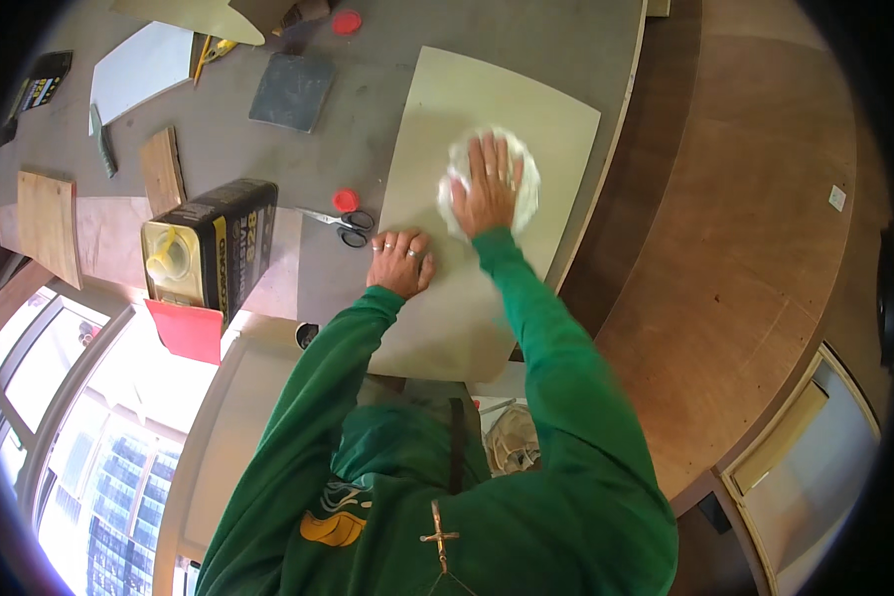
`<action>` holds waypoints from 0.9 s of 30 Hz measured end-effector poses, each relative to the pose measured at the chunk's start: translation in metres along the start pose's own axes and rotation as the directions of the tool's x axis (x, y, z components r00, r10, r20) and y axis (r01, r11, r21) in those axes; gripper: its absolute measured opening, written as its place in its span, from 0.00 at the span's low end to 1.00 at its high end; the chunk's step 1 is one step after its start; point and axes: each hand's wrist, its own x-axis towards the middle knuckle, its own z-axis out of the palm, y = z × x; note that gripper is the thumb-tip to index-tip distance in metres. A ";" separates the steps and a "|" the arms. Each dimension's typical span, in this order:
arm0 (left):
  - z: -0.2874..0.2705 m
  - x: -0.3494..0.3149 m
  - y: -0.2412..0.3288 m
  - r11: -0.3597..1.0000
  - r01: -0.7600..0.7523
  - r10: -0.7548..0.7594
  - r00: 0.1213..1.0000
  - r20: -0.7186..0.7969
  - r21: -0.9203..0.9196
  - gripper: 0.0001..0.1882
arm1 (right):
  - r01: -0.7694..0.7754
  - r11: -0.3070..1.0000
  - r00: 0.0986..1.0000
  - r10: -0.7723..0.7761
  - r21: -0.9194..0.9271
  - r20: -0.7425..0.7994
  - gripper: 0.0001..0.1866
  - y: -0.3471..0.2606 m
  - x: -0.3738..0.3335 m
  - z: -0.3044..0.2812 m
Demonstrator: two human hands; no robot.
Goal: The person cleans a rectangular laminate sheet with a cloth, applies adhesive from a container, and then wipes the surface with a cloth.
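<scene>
"Where is the cloth (528, 194)?"

"From my far-off seat, I see it on the tan board (417, 129). My right hand (485, 189) lies flat on top, fingers a bit spread, pressing it but not wrapped around it."

"And my left hand (400, 264)?"

"I have it at the board's left edge, loose, fingers a bit bent. The scissors (340, 221) lie just beside it. The can (238, 243) is farther left."

Crumpled white cloth (528, 195), roughly round, atop flat beige sheet (457, 283)
</scene>
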 end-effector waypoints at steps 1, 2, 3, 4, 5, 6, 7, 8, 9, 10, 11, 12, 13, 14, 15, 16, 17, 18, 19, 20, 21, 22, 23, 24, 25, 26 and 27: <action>0.003 -0.001 0.005 1.000 0.000 0.000 1.000 0.008 0.003 0.21 | 0.040 0.999 0.999 -0.040 -0.009 -0.004 0.36 0.002 0.026 -0.001; 0.002 0.001 0.007 1.000 -0.011 0.011 1.000 0.012 0.013 0.21 | 0.058 0.998 0.997 -0.057 0.007 -0.061 0.36 -0.003 0.058 0.000; 0.000 0.005 0.006 0.999 -0.024 0.023 1.000 0.013 0.026 0.21 | 0.077 0.997 0.990 -0.074 0.021 -0.123 0.35 -0.012 0.087 0.003; -0.001 0.005 0.005 0.999 -0.020 0.020 1.000 0.012 0.030 0.21 | 0.070 0.997 0.989 -0.065 0.030 -0.133 0.35 -0.025 0.103 0.007; 0.001 0.002 0.006 0.999 -0.013 0.012 1.000 0.013 0.031 0.21 | 0.063 0.997 0.989 -0.057 0.037 -0.137 0.35 -0.037 0.113 0.012; 0.000 0.002 0.003 0.999 -0.009 0.008 1.000 0.009 0.033 0.21 | 0.057 0.997 0.988 -0.050 0.044 -0.146 0.34 -0.044 0.120 0.013; 0.001 0.002 -0.001 0.999 -0.009 0.009 1.000 -0.005 0.038 0.21 | 0.100 0.995 0.991 -0.099 0.016 -0.088 0.35 -0.043 0.107 0.018; 0.001 0.000 -0.004 0.999 -0.009 0.010 1.000 -0.018 0.041 0.21 | 0.138 0.989 0.990 -0.136 0.051 -0.045 0.36 -0.044 0.083 0.024; 0.003 -0.004 -0.006 0.999 0.003 -0.001 0.999 -0.032 0.036 0.20 | 0.179 0.980 0.984 -0.180 0.085 0.008 0.36 -0.047 0.051 0.024; 0.003 -0.003 -0.005 0.999 0.007 -0.006 0.999 -0.039 0.031 0.21 | 0.221 0.968 0.971 -0.229 0.117 0.061 0.36 -0.047 0.034 0.021; 0.004 -0.001 -0.002 1.000 0.004 -0.003 0.999 -0.035 0.019 0.21 | 0.233 0.963 0.970 -0.240 0.135 0.035 0.36 -0.040 0.029 0.016; 0.003 -0.001 -0.001 1.000 -0.006 0.007 1.000 -0.027 0.015 0.21 | 0.223 0.969 0.973 -0.227 0.111 0.031 0.36 -0.037 0.031 0.013; 0.002 0.001 -0.002 1.000 -0.015 0.016 0.999 -0.034 0.021 0.21 | 0.218 0.972 0.975 -0.220 0.090 0.020 0.36 -0.035 0.045 0.011; 0.003 0.003 -0.001 0.999 -0.024 0.025 0.999 -0.042 0.028 0.20 | 0.212 0.975 0.977 -0.213 0.069 0.007 0.35 -0.033 0.063 0.009; 0.005 0.003 0.002 0.999 -0.035 0.037 0.998 -0.045 0.027 0.20 | 0.180 0.982 0.984 -0.179 0.051 -0.029 0.34 -0.033 0.088 0.008; 0.007 0.002 0.005 0.999 -0.042 0.042 0.998 -0.048 0.017 0.20 | 0.146 0.989 0.987 -0.144 0.036 -0.067 0.34 -0.034 0.113 0.015; 0.007 0.003 0.007 0.999 -0.049 0.049 0.997 -0.056 0.007 0.20 | 0.115 0.993 0.988 -0.112 0.019 -0.109 0.34 -0.038 0.138 0.021; 0.009 0.002 0.007 0.999 -0.043 0.042 0.997 -0.068 -0.003 0.20 | 0.095 0.995 0.985 -0.093 0.005 -0.144 0.33 -0.041 0.149 0.023; 0.008 0.003 0.003 0.999 -0.047 0.047 0.995 -0.087 -0.004 0.19 | 0.129 0.991 0.978 -0.124 0.021 -0.167 0.33 -0.038 0.145 0.025; 0.005 0.003 -0.004 0.999 -0.051 0.050 0.993 -0.107 -0.006 0.19 | 0.164 0.986 0.970 -0.154 0.034 -0.190 0.33 -0.036 0.137 0.026; 0.006 -0.003 -0.008 0.999 -0.036 0.034 0.991 -0.127 -0.011 0.19 | 0.211 0.976 0.960 -0.197 0.051 -0.199 0.32 -0.036 0.128 0.031; 0.006 -0.005 -0.005 0.999 -0.033 0.030 0.993 -0.114 -0.019 0.19 | 0.201 0.977 0.964 -0.186 0.065 -0.192 0.32 -0.024 0.120 0.031; 0.008 -0.004 -0.004 0.999 -0.026 0.023 0.994 -0.103 -0.026 0.18 | 0.195 0.978 0.967 -0.178 0.079 -0.184 0.31 -0.004 0.114 0.029; 0.006 -0.001 -0.003 0.999 -0.028 0.025 0.996 -0.089 -0.026 0.18 | 0.182 0.979 0.970 -0.162 0.097 -0.183 0.31 0.012 0.109 0.025; 0.006 0.002 -0.003 1.000 -0.022 0.022 0.996 -0.083 -0.004 0.19 | 0.185 0.966 0.963 -0.141 0.183 -0.229 0.29 0.015 0.112 0.021; 0.004 -0.002 -0.001 1.000 -0.020 0.021 0.997 -0.069 0.007 0.19 | 0.155 0.968 0.970 -0.111 0.197 -0.217 0.29 0.010 0.108 0.021; 0.004 0.000 -0.001 0.999 -0.025 0.027 0.997 -0.072 0.021 0.19 | 0.136 0.969 0.971 -0.089 0.205 -0.220 0.28 0.007 0.114 0.018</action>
